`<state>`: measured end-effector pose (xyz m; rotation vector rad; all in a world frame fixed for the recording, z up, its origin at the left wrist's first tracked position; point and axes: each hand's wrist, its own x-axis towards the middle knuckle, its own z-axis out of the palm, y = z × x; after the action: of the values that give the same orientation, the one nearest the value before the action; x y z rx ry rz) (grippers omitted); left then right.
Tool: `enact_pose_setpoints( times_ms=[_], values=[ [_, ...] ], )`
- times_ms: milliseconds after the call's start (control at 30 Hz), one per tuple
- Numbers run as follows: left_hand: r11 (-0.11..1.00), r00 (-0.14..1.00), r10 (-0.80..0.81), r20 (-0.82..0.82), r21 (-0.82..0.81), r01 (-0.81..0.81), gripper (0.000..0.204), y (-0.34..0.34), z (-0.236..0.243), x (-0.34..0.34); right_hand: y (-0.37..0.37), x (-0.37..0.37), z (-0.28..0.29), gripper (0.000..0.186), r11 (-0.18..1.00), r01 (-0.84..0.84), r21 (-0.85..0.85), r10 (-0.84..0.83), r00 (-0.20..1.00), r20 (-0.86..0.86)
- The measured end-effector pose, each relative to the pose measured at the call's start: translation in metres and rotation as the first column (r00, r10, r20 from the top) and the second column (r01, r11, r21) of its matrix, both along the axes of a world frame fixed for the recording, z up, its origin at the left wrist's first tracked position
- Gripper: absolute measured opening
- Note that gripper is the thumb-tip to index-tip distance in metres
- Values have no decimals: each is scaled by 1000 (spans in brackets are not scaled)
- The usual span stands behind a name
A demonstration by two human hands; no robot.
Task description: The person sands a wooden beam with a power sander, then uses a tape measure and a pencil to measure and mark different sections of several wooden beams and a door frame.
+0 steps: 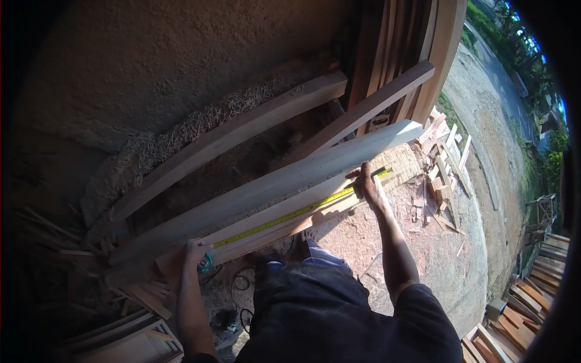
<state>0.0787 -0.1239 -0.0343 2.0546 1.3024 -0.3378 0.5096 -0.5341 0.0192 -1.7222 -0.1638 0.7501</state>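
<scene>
Two grips: L hand (194,250) round tape case (207,263), R hand (367,183) prob. on yellow blade (284,219).

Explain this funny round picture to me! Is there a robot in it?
No robot, just a person using two bare hands. The camera sits on the person's head, looking down, and its very wide lens makes straight things look bent. The left hand holds a small teal-and-dark tape measure case. From it, a long yellow measuring tape stretches along a long, pale wooden board. The right hand is near the tape's other end, but its exact grip is hard to see. Beside the board lies a thick, greyish wooden beam. Pale wood scraps litter the ground on the right.
</scene>
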Motion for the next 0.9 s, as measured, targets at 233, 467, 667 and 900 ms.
enact_pose_setpoints(
  times_ms=[233, 467, 667, 900],
  values=[
    [1000, 1000, -7, 23, 0, 7, 35, 2, -4, 1, 9, 11, -13, 36, 868, -445, -222, 496, 812, 309],
    [1000, 999, -23, 31, 12, 23, 36, -1, 0, -1, 9, 27, -38, 22, 789, -517, -332, 610, 596, 522],
    [1000, 999, -11, 35, -5, 11, 37, -6, 10, 6, 9, 29, -42, 13, 783, -528, -329, 622, 657, 425],
    [999, 996, 24, 87, -43, -20, 34, -3, 3, 1, 3, 36, -62, 13, 778, -598, -193, 602, 620, 504]
  ],
)
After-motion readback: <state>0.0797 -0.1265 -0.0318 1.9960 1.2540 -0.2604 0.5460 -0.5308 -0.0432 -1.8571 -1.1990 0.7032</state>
